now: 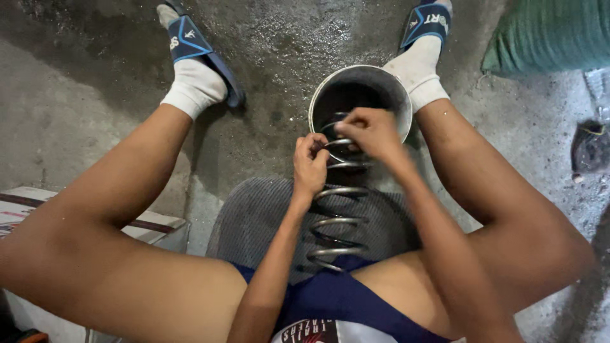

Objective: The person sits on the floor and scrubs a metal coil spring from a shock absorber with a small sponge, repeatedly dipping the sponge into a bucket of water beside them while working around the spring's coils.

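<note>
A large grey metal coil spring (337, 222) runs from my lap toward a round metal bucket (394, 89) on the floor between my feet. My left hand (309, 166) grips an upper coil on the spring's left side. My right hand (370, 132) closes over the spring's top end, right above the bucket's dark inside. The top coils are partly hidden by my fingers. I sit low with knees spread, in white socks and blue slide sandals.
A ribbed grey mat (254, 216) lies under the spring. A flat cardboard box (25, 206) sits at the left, a green woven sack (546, 35) at the top right, and a dark object (591, 149) on the wet concrete floor at the right.
</note>
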